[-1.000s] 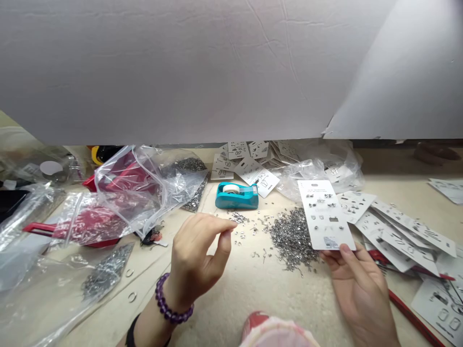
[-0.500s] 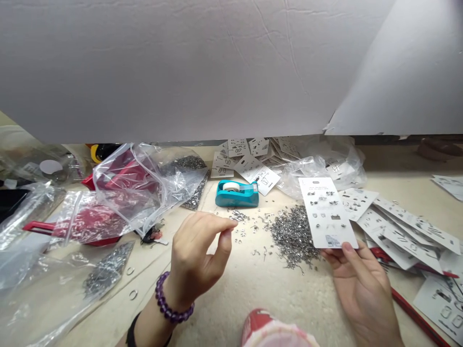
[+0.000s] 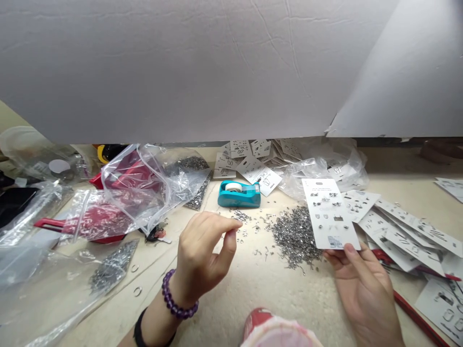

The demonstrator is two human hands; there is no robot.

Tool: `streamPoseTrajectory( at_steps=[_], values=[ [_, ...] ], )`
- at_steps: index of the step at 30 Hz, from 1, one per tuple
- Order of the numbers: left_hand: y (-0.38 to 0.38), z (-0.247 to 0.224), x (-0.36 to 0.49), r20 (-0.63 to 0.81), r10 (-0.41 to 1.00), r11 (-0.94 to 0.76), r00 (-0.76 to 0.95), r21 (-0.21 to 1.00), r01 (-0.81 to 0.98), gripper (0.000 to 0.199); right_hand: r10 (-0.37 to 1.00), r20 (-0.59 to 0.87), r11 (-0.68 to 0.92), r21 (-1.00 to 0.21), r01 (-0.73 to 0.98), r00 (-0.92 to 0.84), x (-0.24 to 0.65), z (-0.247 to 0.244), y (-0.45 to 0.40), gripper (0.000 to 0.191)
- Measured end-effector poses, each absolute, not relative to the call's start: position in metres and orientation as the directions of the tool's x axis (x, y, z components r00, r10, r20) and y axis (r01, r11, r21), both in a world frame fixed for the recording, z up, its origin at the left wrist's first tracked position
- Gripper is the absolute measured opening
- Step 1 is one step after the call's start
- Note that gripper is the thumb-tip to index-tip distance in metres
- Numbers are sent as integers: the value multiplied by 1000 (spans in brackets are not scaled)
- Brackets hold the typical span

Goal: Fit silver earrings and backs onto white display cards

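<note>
My right hand (image 3: 363, 284) pinches the bottom edge of a white card (image 3: 330, 217) between thumb and fingers. Small metal pieces sit in rows on that card, above a printed label. My left hand (image 3: 206, 250), with a purple bead bracelet at its wrist, is raised over the table with thumb and index finger curved toward each other. Whether something tiny is between those fingertips is too small to tell. A pile of small metal pieces (image 3: 294, 236) lies between my hands, partly behind the card, with loose pieces scattered to its left. A teal tape dispenser (image 3: 238, 195) stands behind my left hand.
Clear plastic bags (image 3: 144, 188) with red scoops and metal pieces cover the left side. More white cards (image 3: 405, 231) are spread at the right; others (image 3: 255, 168) lie at the back. A red-and-pink object (image 3: 282, 332) is at the front edge. A grey-white panel (image 3: 181, 72) spans the top.
The whole view has shifted slightly, with objects a little further right. Both hands keep nearly the same pose, and the card stays in my right hand.
</note>
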State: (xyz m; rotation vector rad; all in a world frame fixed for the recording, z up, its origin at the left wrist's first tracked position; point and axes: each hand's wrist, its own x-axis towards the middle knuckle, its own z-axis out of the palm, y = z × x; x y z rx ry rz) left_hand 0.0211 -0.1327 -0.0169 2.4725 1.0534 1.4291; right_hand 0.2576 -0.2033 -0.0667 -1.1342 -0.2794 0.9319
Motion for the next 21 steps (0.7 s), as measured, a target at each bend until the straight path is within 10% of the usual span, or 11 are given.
streamPoseTrajectory(
  at_steps=[21],
  values=[
    [-134, -15, 19, 737, 598, -755, 315, 386, 531, 20, 742, -205, 126, -893, -433, 638, 258, -68, -205, 16]
  ],
)
